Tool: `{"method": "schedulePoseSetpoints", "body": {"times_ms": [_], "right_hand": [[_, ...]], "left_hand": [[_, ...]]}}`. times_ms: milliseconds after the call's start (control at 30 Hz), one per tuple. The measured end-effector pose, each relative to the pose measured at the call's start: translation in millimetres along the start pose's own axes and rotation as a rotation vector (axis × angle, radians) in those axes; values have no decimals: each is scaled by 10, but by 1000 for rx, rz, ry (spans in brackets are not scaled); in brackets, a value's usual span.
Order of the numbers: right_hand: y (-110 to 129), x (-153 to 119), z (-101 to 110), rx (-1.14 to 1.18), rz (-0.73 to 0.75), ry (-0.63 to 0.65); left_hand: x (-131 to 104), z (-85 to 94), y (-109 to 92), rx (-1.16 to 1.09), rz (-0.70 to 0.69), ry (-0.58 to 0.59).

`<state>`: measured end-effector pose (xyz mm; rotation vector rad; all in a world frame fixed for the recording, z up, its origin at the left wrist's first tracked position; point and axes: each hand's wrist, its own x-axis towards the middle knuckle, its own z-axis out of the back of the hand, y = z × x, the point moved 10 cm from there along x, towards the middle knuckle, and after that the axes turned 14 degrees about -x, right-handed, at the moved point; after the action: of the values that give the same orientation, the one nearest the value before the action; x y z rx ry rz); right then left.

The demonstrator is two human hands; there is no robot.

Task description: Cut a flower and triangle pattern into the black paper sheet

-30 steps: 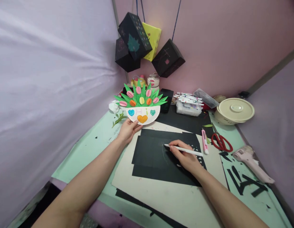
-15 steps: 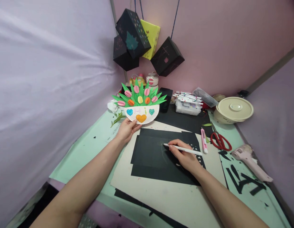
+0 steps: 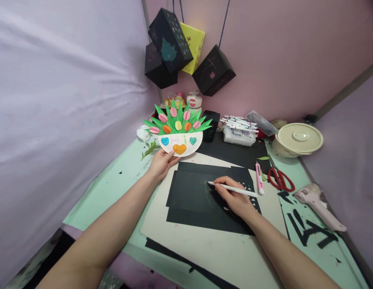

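Gripped between the thumb and fingers of the right hand (image 3: pixel 237 200), a white pen (image 3: pixel 245 192) slants with its tip at the black paper (image 3: pixel 189 194), which lies in overlapping sheets on a pale board (image 3: pixel 204 251). Left hand (image 3: pixel 162 163) closed on the lower rim of a half-round white plate craft (image 3: pixel 190 149), held tilted up beyond the sheets. Done: the craft bears green leaves, pink, orange and yellow blooms, and coloured hearts, and appears finished; small light shapes, some triangular, mark the right part of the black paper. Under way: a faint curved line near the pen tip, seemingly only part of an outline; its full extent cannot be told. Left, as judged: the rest of that drawing. Red-handled scissors (image 3: pixel 281 180), a pink cutter (image 3: pixel 259 180) and a glue gun (image 3: pixel 320 205) lie at the right, unheld.
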<state>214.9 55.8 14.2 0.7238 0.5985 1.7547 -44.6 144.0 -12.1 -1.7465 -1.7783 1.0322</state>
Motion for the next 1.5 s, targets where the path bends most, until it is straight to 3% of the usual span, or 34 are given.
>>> {"method": "schedulePoseSetpoints", "body": {"times_ms": [1500], "right_hand": [[24, -13, 19, -33, -14, 8]], "left_hand": [[-12, -9, -5, 2, 6, -18]]}}
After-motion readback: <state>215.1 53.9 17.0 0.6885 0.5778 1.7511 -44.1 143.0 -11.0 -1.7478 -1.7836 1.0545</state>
